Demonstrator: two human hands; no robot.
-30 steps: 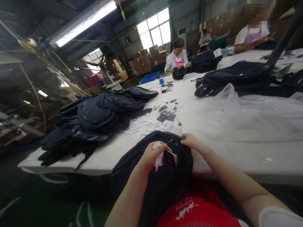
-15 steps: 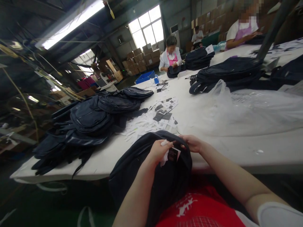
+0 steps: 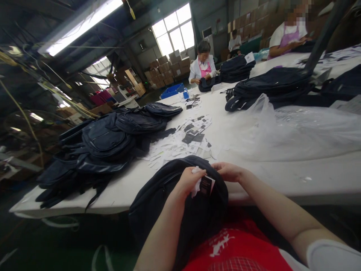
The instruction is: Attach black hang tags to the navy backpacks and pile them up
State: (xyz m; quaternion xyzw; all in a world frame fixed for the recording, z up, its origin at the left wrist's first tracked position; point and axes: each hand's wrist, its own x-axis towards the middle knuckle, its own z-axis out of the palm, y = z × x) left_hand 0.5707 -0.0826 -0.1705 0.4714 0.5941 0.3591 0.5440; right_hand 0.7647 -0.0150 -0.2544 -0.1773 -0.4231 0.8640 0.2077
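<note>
A dark navy backpack (image 3: 169, 203) rests against my lap, leaning on the near edge of the white table (image 3: 296, 180). My left hand (image 3: 189, 181) is closed on a bunch of paper tags (image 3: 203, 185), white ones and a dark one, held over the top of the bag. My right hand (image 3: 229, 171) pinches the backpack's top edge just right of the tags, fingers curled.
A heap of navy backpacks (image 3: 109, 143) lies on the table's left part, loose paper tags (image 3: 186, 141) spread beside it. Clear plastic bags (image 3: 299, 131) lie to the right, more backpacks (image 3: 270, 88) behind. Several other people work at the far end.
My hands have come closer together at the bag's top; the tags in my left hand now sit nearer my right fingers. The view shifted slightly.
</note>
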